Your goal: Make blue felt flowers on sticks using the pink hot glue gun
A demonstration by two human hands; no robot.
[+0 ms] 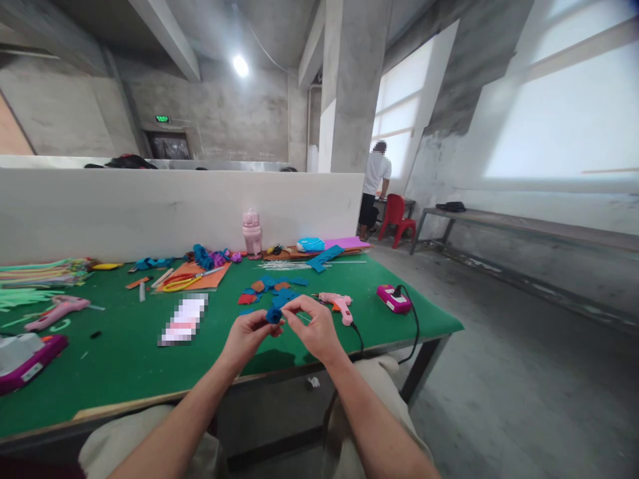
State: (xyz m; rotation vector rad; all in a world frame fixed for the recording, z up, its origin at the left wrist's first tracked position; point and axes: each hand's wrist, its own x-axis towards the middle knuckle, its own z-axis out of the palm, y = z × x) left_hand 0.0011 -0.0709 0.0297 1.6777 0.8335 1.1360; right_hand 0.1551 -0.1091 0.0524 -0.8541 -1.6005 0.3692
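Note:
A small dark blue rolled piece (273, 315) is pinched between the thumb and fingers of my left hand (249, 334), above the front edge of the green table (134, 362). My right hand (312, 326) is at the right side of the roll, its thumb and index finger pressed together close to it; whether something thin is between them is too small to tell. Just beyond my hands lie blue and brown cut pieces (283, 293). A pink glue gun (338, 304) rests on the table right beside my right hand.
On the left are a pixelated sheet (184, 319), orange-handled scissors (182, 282), another pink glue gun (57, 313) and a purple power strip (34, 364). A purple box (394, 299) with a cable sits right. A pink bottle (252, 234) stands behind; a person (375, 176) is farther off.

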